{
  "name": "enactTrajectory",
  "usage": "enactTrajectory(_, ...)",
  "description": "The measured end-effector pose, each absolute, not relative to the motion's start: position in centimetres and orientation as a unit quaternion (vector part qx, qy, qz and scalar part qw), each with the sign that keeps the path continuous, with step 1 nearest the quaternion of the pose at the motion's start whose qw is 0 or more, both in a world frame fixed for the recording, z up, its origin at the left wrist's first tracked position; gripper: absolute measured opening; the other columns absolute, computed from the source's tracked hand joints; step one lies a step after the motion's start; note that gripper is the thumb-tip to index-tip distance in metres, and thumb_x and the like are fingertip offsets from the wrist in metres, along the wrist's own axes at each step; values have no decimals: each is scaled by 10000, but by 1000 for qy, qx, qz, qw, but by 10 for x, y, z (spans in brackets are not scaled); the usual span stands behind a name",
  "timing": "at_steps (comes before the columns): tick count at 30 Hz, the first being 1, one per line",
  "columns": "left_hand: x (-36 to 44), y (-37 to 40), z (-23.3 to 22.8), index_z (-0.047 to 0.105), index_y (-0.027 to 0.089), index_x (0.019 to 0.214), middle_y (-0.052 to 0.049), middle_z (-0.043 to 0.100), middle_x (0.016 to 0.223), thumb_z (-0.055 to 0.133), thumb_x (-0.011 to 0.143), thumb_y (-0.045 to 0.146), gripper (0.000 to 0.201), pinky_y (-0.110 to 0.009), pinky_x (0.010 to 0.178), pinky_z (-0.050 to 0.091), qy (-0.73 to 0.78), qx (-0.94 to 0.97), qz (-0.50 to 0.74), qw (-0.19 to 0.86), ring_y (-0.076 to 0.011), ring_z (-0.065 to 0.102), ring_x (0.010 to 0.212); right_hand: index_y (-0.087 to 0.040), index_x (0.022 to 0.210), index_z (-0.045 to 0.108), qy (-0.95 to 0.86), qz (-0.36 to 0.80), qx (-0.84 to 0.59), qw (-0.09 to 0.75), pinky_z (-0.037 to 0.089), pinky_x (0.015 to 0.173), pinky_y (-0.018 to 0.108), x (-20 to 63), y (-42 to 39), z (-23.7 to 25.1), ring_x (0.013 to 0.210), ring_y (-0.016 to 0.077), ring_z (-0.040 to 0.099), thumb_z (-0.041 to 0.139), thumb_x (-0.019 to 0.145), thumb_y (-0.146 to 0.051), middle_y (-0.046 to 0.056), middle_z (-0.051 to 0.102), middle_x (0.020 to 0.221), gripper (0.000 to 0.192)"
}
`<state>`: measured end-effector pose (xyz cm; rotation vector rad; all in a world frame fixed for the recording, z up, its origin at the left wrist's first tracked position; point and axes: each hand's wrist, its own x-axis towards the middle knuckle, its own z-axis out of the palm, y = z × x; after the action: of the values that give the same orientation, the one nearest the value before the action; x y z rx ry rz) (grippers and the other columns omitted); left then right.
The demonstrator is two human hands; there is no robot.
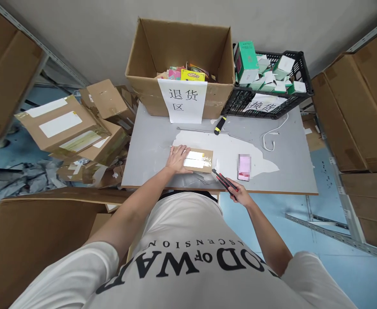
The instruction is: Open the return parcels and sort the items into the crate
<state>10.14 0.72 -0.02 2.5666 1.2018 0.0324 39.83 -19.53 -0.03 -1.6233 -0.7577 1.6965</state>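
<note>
A small flat cardboard parcel [201, 160] with a white label lies on the grey table [149, 146] in front of me. My left hand [177, 158] rests flat on its left end, fingers spread. My right hand [239, 196] grips a red and black utility knife [224, 180] at the table's front edge. The knife tip points toward the parcel's right near corner, just apart from it.
A phone [244, 167] lies right of the parcel. At the back stand a large open carton [178, 64] with a paper sign and a black crate [268, 86] of small boxes. A yellow-black tool [220, 125] and white cable [273, 135] lie nearby. Cartons pile up left.
</note>
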Motion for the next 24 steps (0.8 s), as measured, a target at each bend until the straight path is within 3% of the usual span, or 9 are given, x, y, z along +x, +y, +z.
enactTrajectory(6,101,7,-1,261,154,1457,-184,319,1478,707,511,692,1176,-563,1137,23,417,895,14,155,-386,214,1384,-269,1386,412,-291,638,-621,350,245,320,190,389,-207,-7,376,55,395,671,727,-526,0,620,753,754)
enactTrajectory(11,100,8,-2,243,147,1461,-193,260,1509,687,509,723,1198,-572,1134,24,410,896,19,169,-382,158,1408,-298,1393,349,-276,582,-629,434,293,323,222,379,-219,-19,376,69,428,626,758,-551,29,653,877,738)
enactTrajectory(15,87,16,-1,200,122,1471,-185,211,1531,579,641,735,1100,-529,1143,126,419,877,80,220,-333,125,1430,-252,1271,441,-231,539,-627,512,388,395,243,375,-207,-26,478,101,532,581,781,-573,55,648,945,602)
enactTrajectory(17,74,23,-2,188,109,1474,-176,197,1538,463,746,723,992,-482,1146,172,462,840,137,250,-296,111,1438,-216,1147,505,-221,521,-629,534,451,479,245,369,-190,-29,634,137,617,593,776,-554,81,644,1013,510)
enactTrajectory(20,52,32,-8,215,147,1474,-143,237,1534,276,834,715,858,-442,1135,226,549,726,195,366,-260,176,1429,-219,1083,508,-191,500,-631,562,508,609,253,353,-157,-30,940,203,650,621,771,-488,95,630,1132,427)
enactTrajectory(24,31,34,-20,346,178,1430,-137,335,1493,40,802,768,914,-440,1087,310,570,450,211,654,-278,313,1377,-232,1016,525,-99,558,-584,581,548,661,285,336,-120,-28,942,190,669,575,839,-355,63,661,1124,221)
